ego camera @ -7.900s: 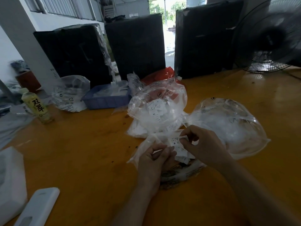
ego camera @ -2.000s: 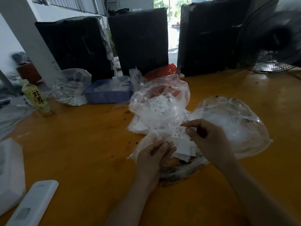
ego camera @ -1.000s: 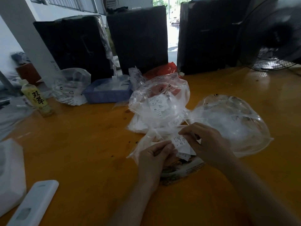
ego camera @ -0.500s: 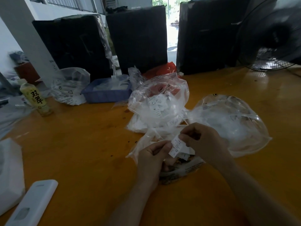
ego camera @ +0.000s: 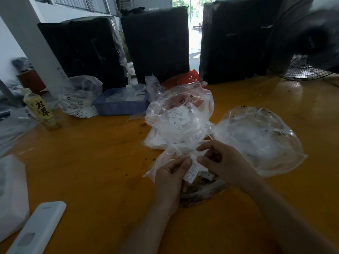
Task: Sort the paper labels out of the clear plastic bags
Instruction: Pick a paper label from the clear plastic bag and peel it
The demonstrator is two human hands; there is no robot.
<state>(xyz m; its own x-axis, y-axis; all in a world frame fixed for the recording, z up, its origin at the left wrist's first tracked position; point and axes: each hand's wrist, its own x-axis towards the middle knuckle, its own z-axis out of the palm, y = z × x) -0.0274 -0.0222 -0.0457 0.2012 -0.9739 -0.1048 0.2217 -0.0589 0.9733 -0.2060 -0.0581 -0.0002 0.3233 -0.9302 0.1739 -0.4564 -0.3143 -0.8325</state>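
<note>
Your left hand [ego camera: 169, 177] pinches the label [ego camera: 192, 170] at its upper left edge, fingers curled, thumb tip on the paper. Your right hand [ego camera: 222, 161] pinches the same label from the right, thumb and forefinger closed on it, other fingers curled. The label hangs between both hands; it carries small print and an "L" near the bottom. More labels [ego camera: 206, 173] stick out just under your right hand.

Both hands sit over a clear bag [ego camera: 165, 160] that lies crumpled beneath them. Under it, toward you, lies a printed bag [ego camera: 201, 191]. Just beyond your hands stands a puffed bag with labels [ego camera: 180, 118] inside, one marked "XL". Right of your right hand, touching the wrist area, is a big puffed clear bag [ego camera: 260, 140].

All of it rests on an orange table [ego camera: 100, 162]. Far left of your left hand: bottle [ego camera: 41, 110], another plastic bag [ego camera: 80, 97], blue tray [ego camera: 121, 103]. Near left, toward you: white remote [ego camera: 35, 228] and a white block [ego camera: 11, 195]. Beyond the bags: red bag [ego camera: 183, 79], three black wrapped bundles [ego camera: 157, 43]. Far right beyond your right hand: fan [ego camera: 308, 44].
</note>
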